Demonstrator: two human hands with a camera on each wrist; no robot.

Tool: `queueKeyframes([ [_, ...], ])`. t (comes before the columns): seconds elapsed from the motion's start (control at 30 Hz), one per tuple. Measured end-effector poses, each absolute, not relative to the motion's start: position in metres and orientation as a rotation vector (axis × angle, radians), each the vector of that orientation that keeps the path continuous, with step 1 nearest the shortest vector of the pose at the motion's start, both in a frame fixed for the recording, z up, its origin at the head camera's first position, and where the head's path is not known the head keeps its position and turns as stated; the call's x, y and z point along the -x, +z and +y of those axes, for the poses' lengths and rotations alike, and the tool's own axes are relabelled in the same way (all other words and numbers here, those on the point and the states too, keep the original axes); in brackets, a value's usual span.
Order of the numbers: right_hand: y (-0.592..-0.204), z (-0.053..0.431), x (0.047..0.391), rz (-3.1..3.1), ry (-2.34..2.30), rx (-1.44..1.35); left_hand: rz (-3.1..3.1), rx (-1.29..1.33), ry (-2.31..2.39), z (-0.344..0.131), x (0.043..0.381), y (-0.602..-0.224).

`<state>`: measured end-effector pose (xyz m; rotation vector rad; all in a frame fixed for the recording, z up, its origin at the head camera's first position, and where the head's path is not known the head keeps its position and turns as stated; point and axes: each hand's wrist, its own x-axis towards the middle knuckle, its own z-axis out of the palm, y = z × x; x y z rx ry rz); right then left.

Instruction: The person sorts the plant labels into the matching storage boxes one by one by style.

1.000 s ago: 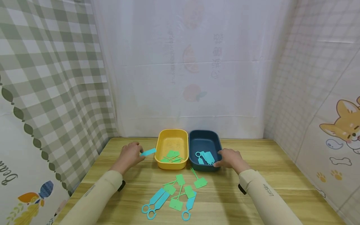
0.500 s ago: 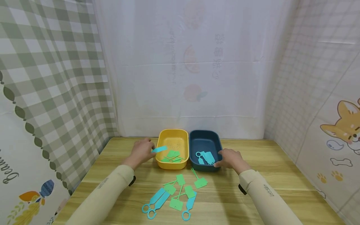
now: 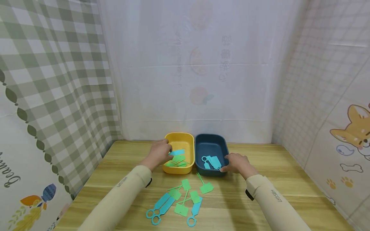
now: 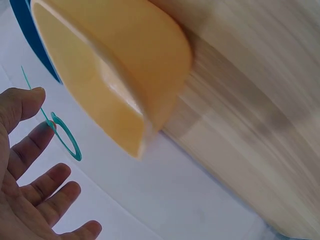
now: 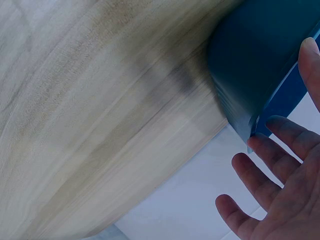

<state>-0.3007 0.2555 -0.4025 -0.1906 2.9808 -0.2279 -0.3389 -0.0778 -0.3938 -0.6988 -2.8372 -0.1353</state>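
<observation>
My left hand (image 3: 159, 153) is over the left side of the yellow bin (image 3: 192, 144). Between thumb and index finger it pinches a flat blue tag (image 3: 178, 152), whose ring end (image 4: 70, 137) shows in the left wrist view. Several green tags (image 3: 177, 160) lie in that bin. My right hand (image 3: 238, 163) rests at the right rim of the navy bin (image 3: 212, 138), its fingers loosely spread in the right wrist view and touching the edge. Inside the navy bin are several blue ring tags (image 3: 214, 162).
On the wooden table (image 3: 248, 208) in front of the bins lie several green tags (image 3: 181, 209) with thin stems, partly overlapping. Among them are blue ring tags (image 3: 166, 206), one of them (image 3: 195, 208) further right. A pale curtain (image 3: 150, 96) hangs behind the table.
My left hand has moved right with the blue tag, from beside the yellow bin to over it. My right hand has stayed at the navy bin.
</observation>
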Motion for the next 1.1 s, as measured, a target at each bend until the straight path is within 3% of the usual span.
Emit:
queueKeyframes([
  [1.1,-0.405,0.257,0.304,2.984,-0.211,0.217,-2.936,0.739,-0.107,0.041,0.336,-0.412],
])
